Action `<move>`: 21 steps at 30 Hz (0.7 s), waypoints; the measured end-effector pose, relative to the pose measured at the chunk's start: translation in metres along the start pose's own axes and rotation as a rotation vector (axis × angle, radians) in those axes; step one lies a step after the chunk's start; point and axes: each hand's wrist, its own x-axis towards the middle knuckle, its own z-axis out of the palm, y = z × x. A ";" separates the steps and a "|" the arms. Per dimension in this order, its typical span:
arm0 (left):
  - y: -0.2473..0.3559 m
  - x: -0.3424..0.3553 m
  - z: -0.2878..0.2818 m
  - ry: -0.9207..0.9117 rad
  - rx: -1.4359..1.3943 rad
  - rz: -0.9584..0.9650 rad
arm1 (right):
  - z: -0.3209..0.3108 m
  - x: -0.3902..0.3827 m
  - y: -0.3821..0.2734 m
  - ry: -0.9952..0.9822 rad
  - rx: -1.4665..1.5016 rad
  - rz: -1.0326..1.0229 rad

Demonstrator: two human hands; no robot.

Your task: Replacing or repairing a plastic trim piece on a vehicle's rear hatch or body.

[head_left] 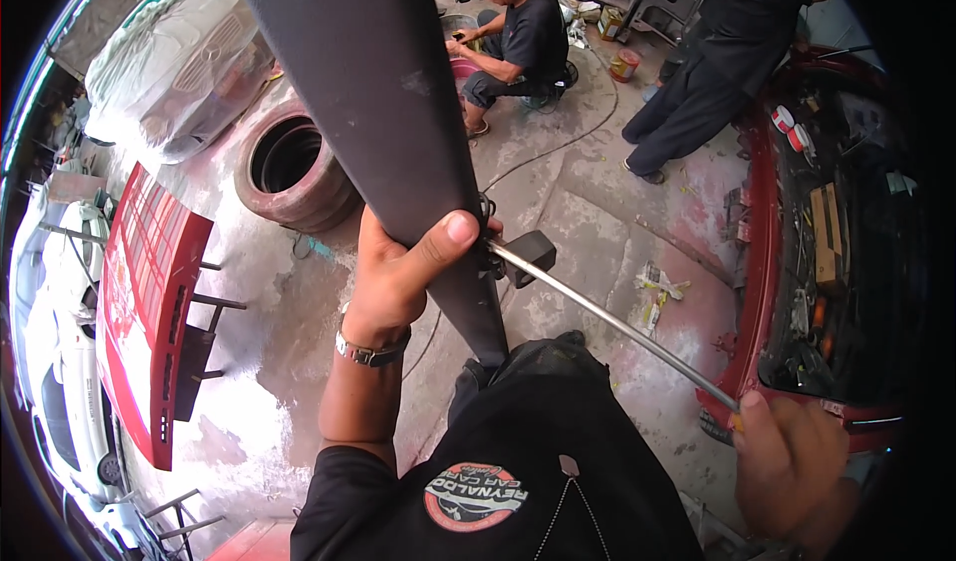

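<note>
A long dark grey plastic car trim panel point(363, 73) runs from the top of the view down to my waist. My left hand point(403, 272) grips it near its lower end, thumb across the right edge and the other fingers mostly hidden behind. In my right hand point(792, 456), closed round the handle, is a long-shafted screwdriver point(617, 322). Its metal shaft slants up and left, and the tip meets the panel's edge beside my left thumb. A small black block-shaped fitting point(533, 258) sticks out from the panel just there. The screwdriver's handle is almost wholly covered by my fingers.
Stacked tyres point(289, 168) stand beyond the panel, with a red car panel on a stand point(149, 312) to the left. A plastic-covered car point(179, 63) is at far left. One person point(528, 38) squats ahead; another point(727, 53) stands by a red car point(762, 262) at right. A cable crosses the floor.
</note>
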 end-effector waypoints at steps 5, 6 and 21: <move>0.002 0.001 0.001 -0.021 0.015 0.001 | -0.018 0.024 0.007 -0.051 0.461 0.201; 0.002 0.000 0.001 -0.010 0.033 0.011 | -0.019 0.027 0.007 -0.102 0.587 0.346; 0.003 0.006 0.014 -0.001 0.139 -0.006 | -0.010 0.012 0.000 0.039 0.580 0.418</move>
